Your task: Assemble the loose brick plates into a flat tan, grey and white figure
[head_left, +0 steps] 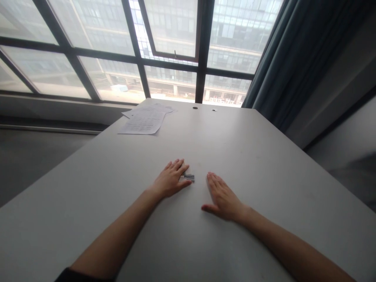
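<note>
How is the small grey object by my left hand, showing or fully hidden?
Showing: the small grey object is visible between thumb and fingers of the left hand; whether any lies beneath, I cannot tell.

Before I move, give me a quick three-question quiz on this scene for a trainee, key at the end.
1. True or false: papers lie near the far left corner of the table.
2. Which hand is nearer the small grey object: A) right, B) left, C) both equally near?
3. Fill in: the dark curtain hangs on the ____ side of the view.

Key: 1. True. 2. B, the left hand. 3. Right.
</note>
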The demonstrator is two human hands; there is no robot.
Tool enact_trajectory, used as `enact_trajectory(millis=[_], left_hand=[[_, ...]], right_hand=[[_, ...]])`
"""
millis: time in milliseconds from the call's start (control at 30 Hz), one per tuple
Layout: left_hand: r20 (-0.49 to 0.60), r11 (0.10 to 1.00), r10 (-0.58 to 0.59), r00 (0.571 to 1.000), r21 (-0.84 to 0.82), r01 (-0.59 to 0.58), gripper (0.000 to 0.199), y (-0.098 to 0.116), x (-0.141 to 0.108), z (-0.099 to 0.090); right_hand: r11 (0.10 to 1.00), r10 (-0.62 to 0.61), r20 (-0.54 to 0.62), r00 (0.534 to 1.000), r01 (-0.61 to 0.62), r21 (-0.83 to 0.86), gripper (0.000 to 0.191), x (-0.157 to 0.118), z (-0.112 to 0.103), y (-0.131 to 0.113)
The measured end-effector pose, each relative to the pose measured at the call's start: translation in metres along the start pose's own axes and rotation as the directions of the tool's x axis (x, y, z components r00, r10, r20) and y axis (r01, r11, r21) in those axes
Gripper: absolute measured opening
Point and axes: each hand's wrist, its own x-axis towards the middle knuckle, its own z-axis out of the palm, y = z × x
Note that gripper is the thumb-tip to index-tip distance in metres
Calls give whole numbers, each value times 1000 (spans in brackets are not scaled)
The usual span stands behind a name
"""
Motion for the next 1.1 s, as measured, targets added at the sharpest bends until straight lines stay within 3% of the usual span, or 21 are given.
enact_trajectory(millis=[100, 167, 300, 467, 667, 900, 1000, 1100], left_hand=[[-11, 991, 89, 996, -103, -90, 64, 28, 20, 9], [-53, 974, 79, 996, -210, -88, 55, 36, 27, 9], [-148, 935, -67, 987, -356, 10, 53, 21, 17, 1], [-96, 969, 77, 992, -227, -97, 47, -4, -8, -6], [-137, 986, 86, 987, -129, -103, 41, 0, -8, -3], [-290, 997, -76, 954, -21, 73, 34, 14, -14, -12], [-347, 981, -163, 923, 45, 190, 47, 28, -15, -13], [-336, 968, -176, 925, 112, 224, 49, 40, -13, -10]], right_hand=[[999, 46, -8, 999, -46, -3, 102, 26, 5, 2], [997, 75, -13, 997, -75, 4, 101, 36, 7, 4], [993, 117, -14, 993, -117, 5, 102, 43, 7, 9], [993, 114, -17, 993, -114, 1, 98, 58, 5, 17], [999, 50, -36, 998, -50, 12, 82, 74, 5, 23], [996, 55, -233, 971, -35, 87, 64, 54, -1, 22], [994, 48, -269, 962, -20, 107, 58, 36, -3, 18], [991, 64, -296, 953, -26, 131, 52, 21, -4, 16]])
